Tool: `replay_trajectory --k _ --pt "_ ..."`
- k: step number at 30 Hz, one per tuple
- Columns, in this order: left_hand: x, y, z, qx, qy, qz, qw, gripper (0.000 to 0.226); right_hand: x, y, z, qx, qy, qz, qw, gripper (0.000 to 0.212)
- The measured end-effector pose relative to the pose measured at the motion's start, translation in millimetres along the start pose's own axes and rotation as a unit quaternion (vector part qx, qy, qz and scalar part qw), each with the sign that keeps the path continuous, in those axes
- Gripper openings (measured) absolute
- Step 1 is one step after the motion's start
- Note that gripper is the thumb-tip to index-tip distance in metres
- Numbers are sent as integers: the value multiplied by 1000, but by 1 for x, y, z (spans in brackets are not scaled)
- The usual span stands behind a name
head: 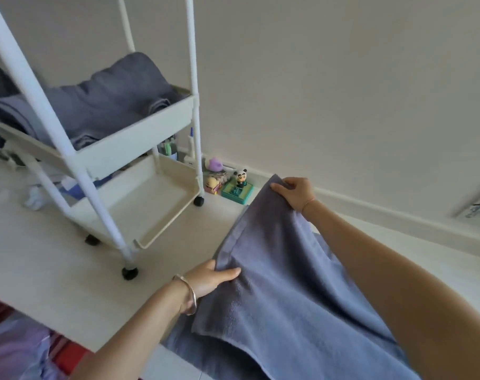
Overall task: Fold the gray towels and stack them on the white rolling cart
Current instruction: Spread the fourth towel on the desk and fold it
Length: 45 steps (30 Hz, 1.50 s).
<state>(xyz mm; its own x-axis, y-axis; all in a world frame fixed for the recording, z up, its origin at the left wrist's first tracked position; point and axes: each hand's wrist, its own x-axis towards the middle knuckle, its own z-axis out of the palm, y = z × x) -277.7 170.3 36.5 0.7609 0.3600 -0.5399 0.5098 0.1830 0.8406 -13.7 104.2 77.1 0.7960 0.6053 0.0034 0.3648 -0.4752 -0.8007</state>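
A gray-blue towel (282, 283) is stretched out in front of me, low and right of centre. My left hand (210, 278) pinches its near corner, thumb on top. Farther off, my right hand (295, 194) grips the far corner by the wall. The towel's hemmed edge runs taut between the two hands and the rest hangs down toward me. To the left stands the white rolling cart (140, 138). Its upper tray holds a pile of gray towels (107, 97), some folded and some rumpled. The cart's lower tray (148, 204) shows bare.
Small toys, a panda figure (241, 178) on a green block, stand against the baseboard behind the cart's right wheel. Bottles (168, 148) are behind the cart. Clutter lies on the floor at far left, and red-and-purple fabric (27, 349) at bottom left.
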Motion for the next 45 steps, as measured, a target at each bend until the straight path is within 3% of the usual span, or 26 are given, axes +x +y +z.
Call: replay_trajectory --k 2,4,6,10,13,15,17,20,23,26,29,32,35,38,40,42,45 --pt "21 -26 -15 157 58 6 986 29 15 23 29 -26 -23 29 999 22" --pt "34 -47 -22 306 111 -2 945 32 17 50 53 -101 -86 81 988 35" --pt "38 -63 -22 362 140 13 921 39 13 78 69 -190 -130 106 967 45" --pt "44 -71 -14 365 201 69 906 36 9 96 78 -205 -87 66 973 27" --pt "50 -62 -13 404 202 78 889 21 5 76 77 -117 19 -41 992 20" --pt "53 -60 -16 388 190 75 899 17 6 61 78 -88 77 -76 990 20" --pt "54 -61 -21 370 177 59 910 22 11 58 89 -118 42 -69 990 21" --pt "55 -66 -28 354 162 40 920 35 20 71 114 -256 -54 -24 965 27" --pt "53 -68 -27 337 164 44 926 31 24 74 126 -314 -61 11 947 29" --pt "52 -75 -28 332 190 66 921 27 20 72 123 -273 -37 39 960 37" --pt "44 -78 -32 304 192 78 930 21 -4 73 115 -259 13 -30 965 42" --pt "34 -79 -36 311 141 43 939 34 -46 80 108 -221 2 -97 970 36" --pt "27 -74 -34 385 144 19 911 43 -80 101 99 -247 -40 -130 960 38" --pt "27 -60 -17 529 204 22 824 58 -100 117 80 -245 -26 -123 961 39" --pt "30 -55 7 573 225 94 782 64 -110 124 64 -243 -9 -105 964 41" --pt "35 -55 36 559 182 171 790 57 -121 132 45 -243 0 -81 967 42" --pt "45 -54 72 556 101 200 800 58 -126 143 20 -232 4 -28 972 41"
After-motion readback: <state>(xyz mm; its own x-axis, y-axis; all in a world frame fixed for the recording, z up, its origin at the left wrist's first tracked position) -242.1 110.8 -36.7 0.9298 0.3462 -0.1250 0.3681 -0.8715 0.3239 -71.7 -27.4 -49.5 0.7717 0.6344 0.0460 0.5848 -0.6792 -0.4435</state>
